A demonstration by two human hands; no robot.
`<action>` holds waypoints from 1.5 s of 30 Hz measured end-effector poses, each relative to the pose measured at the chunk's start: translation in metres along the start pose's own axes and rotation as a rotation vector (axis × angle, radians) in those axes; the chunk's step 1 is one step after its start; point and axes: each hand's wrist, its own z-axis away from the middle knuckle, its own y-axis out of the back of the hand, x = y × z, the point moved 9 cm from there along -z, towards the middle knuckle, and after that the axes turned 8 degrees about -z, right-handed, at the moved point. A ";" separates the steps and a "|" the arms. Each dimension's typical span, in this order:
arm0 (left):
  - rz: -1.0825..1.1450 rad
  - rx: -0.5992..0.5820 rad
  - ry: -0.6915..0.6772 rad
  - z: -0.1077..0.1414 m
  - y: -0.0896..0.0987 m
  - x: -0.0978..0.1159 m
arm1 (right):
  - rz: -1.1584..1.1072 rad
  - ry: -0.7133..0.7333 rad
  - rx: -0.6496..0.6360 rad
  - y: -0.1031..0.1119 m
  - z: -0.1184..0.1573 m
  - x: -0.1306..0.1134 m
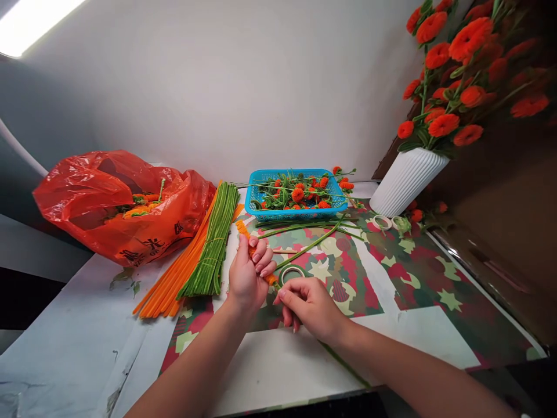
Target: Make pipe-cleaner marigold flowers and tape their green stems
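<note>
My left hand (249, 270) is closed around a crimped orange pipe-cleaner piece (242, 229). One end sticks out above the fingers, and a little orange shows below them. Beside it, my right hand (312, 305) is closed in a pinch at the piece's lower end, where a bit of green shows. A green pipe-cleaner stem (346, 364) comes out under my right wrist and runs towards the table's front edge. The exact grip of the right fingertips is partly hidden. Just behind the hands lies a roll of tape (292, 270).
Bundled green pipe cleaners (212, 244) lie over orange ones (163, 290) at left, near a red plastic bag (152, 232). A blue basket (296, 215) of small flowers stands behind. Loose green stems (311, 248), two tape rolls (382, 223) and a white vase (409, 180) are further right.
</note>
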 end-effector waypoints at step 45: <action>0.010 0.016 -0.019 -0.002 0.003 0.001 | 0.032 -0.008 0.039 0.004 0.001 -0.003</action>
